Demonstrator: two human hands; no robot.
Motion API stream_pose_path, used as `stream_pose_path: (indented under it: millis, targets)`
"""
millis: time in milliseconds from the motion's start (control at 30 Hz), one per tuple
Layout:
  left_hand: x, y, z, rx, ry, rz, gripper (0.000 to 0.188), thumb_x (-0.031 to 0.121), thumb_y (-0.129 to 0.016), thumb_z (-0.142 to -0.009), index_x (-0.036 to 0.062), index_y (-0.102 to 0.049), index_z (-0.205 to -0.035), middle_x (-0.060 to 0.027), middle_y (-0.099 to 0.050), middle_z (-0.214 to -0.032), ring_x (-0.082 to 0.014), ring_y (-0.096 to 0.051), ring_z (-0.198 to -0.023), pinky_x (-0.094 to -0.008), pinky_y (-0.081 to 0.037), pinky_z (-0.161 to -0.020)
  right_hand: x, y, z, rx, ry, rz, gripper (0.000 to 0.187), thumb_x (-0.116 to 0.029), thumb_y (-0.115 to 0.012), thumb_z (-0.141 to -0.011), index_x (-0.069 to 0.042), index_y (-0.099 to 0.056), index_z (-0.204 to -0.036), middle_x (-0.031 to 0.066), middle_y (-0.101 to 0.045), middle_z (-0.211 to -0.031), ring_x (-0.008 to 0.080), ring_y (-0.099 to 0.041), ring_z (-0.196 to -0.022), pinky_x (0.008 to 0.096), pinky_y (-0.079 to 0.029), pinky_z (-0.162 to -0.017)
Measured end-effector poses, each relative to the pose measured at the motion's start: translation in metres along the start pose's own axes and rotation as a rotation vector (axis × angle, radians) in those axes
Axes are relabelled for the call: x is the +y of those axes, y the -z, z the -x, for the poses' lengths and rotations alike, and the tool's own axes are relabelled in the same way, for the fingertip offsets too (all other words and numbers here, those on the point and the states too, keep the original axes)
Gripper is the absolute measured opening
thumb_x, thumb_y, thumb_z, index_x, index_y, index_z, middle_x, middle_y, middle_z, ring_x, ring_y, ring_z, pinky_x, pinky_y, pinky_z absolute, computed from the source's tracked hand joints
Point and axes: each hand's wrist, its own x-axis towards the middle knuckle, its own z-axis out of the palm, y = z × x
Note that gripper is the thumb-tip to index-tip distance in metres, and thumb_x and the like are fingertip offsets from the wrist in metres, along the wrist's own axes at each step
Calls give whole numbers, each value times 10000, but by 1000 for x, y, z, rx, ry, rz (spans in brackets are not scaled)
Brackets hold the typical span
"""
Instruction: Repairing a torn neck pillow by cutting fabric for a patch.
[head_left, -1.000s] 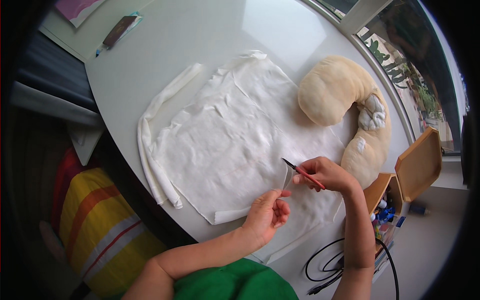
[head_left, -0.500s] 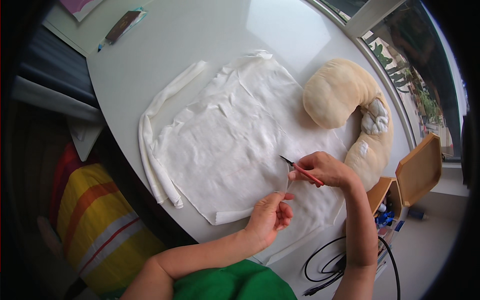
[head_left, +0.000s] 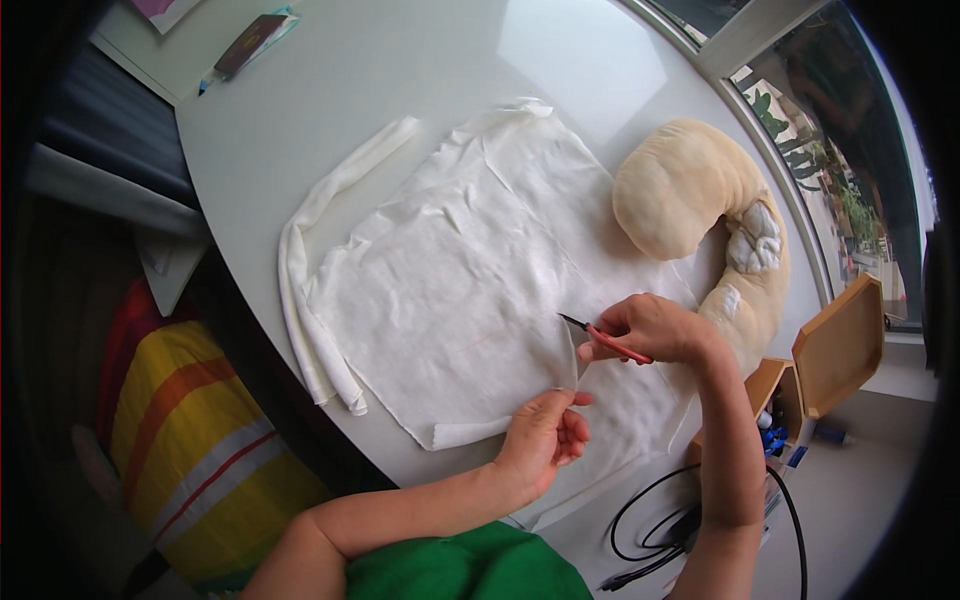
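A wide piece of thin white cloth (head_left: pixel 440 290) lies wrinkled over the table, with a seam or cut edge running down its middle. At the lower end of that line, my left hand (head_left: pixel 545 435) pinches the cloth between thumb and forefinger, the other fingers curled. My right hand (head_left: pixel 645 330) is closed around small scissors with red handles (head_left: pixel 625 347). Their dark tips point left over the cloth, just above my left hand. Whether the blades touch the fabric I cannot tell.
A cream C-shaped stuffed pillow (head_left: pixel 685 185), white filling showing, lies right by the window. Beside it stands an open wooden box (head_left: pixel 775 385) with small items; black cables (head_left: pixel 650 540) coil below. A rolled white cloth strip (head_left: pixel 300 270) lies left. A brown booklet (head_left: pixel 250 45) rests far left.
My right hand and the scissors have shifted very slightly up and to the right. My left hand keeps its pinch on the cloth. The whole view has moved a little.
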Motion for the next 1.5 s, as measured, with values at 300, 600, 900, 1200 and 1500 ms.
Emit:
stream_pose_path:
  millis: [300, 600, 900, 1200, 1500]
  targets:
    - [0, -1, 3, -13, -5, -2, 289, 303, -489, -1008, 48, -604, -1083, -32, -589, -662, -117, -509, -539, -245, -350, -468, -1, 12, 2, -75, -85, 47, 704, -753, -658, -744, -55, -732, -802, 74, -627, -649, 200, -608, -645, 342, -466, -619]
    - [3, 0, 10, -32, -54, -9, 312, 323, -498, -1015, 37, -603, -1083, -40, -597, -670, -121, -510, -554, -251, -365, -486, 13, 9, 3, -105, -82, -4, 706, -746, -649, -758, -47, -715, -826, 55, -621, -648, 169, -600, -636, 316, -456, -605]
    - [8, 7, 13, -14, -45, -27, 304, 319, -512, -1002, 38, -606, -1067, -37, -605, -670, -124, -520, -553, -252, -370, -481, 14, 10, 4, -183, -116, -38, 615, -646, -674, -822, -31, -689, -843, 34, -639, -719, 132, -628, -694, 289, -497, -634]
    - [7, 14, 11, -19, -107, -35, 281, 300, -497, -1007, 47, -619, -1028, -44, -617, -668, -120, -521, -544, -251, -386, -488, 20, 9, 17, -195, -127, -124, 624, -653, -663, -831, -28, -672, -841, 32, -652, -745, 131, -618, -704, 290, -506, -657]
    - [2, 13, 9, -22, -106, -78, 258, 288, -515, -1004, 57, -628, -1023, -35, -627, -660, -110, -527, -529, -246, -403, -486, 7, 9, 1, -195, -77, -100, 644, -668, -654, -824, -25, -673, -844, 35, -651, -760, 133, -613, -699, 287, -493, -645]
